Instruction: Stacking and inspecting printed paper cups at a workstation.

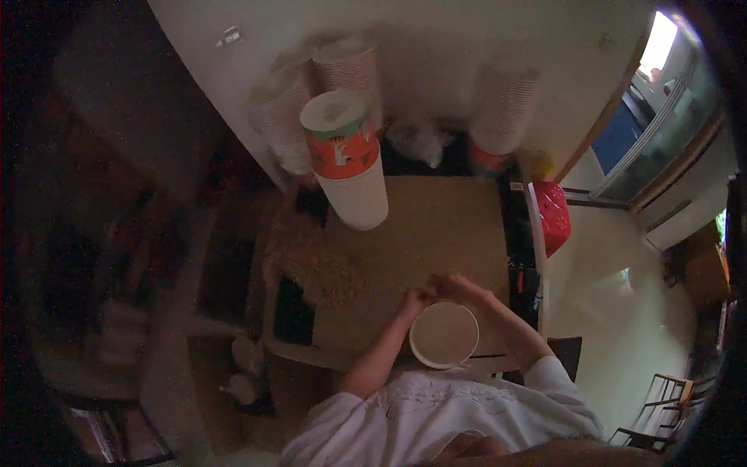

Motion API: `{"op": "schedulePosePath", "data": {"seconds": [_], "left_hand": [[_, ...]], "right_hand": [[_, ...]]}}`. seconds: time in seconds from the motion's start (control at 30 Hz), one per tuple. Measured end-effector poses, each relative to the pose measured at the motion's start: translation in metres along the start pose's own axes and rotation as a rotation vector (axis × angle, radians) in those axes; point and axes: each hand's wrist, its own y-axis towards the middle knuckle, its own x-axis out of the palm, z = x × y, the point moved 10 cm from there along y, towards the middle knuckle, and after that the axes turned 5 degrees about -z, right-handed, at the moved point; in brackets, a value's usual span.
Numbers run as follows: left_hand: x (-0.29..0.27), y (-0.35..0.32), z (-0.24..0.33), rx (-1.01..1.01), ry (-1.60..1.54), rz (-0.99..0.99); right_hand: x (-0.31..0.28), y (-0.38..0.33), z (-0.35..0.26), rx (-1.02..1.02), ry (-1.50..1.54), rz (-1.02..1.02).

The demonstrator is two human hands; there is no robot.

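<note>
A round tub with a white rim (444, 335) stands between my forearms at the table's near edge, close to my shirt. Just beyond its far rim my left hand (419, 298) and my right hand (453, 287) meet. Their fingers are drawn together; anything small between them is too dark to make out. Farther off, to the left, rises a tall stack of paper tubs (354, 191). Its upper part has an orange and green printed band, and its lower part is plain white.
More stacked white tubs (346, 66) lean by the wall, with another stack (506, 109) at the back right. A clear plastic bag (420, 142) lies between them. Brown fluffy material (311, 265) covers the table's left. A red container (551, 218) sits beyond the right edge.
</note>
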Motion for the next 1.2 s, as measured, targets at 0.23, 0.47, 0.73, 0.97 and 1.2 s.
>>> {"op": "schedulePosePath", "data": {"seconds": [0.23, 0.47, 0.73, 0.97, 1.2], "left_hand": [[0.019, -0.026, 0.059, 0.043, 0.477, 0.103], [0.019, -0.031, 0.072, 0.097, 0.574, 0.125], [0.026, -0.04, 0.091, 0.06, 0.584, 0.111], [0.019, -0.034, 0.076, 0.075, 0.534, 0.15], [0.021, -0.034, 0.078, 0.029, 0.548, 0.144]], "right_hand": [[-0.003, -0.014, 0.003, 0.277, -0.661, -0.212], [-0.012, -0.019, -0.033, 0.135, -0.566, -0.111], [-0.007, -0.024, -0.054, 0.113, -0.527, -0.142], [-0.016, -0.027, 0.001, 0.306, -0.483, -0.063], [-0.022, -0.028, 0.017, 0.232, -0.16, -0.024]]}}
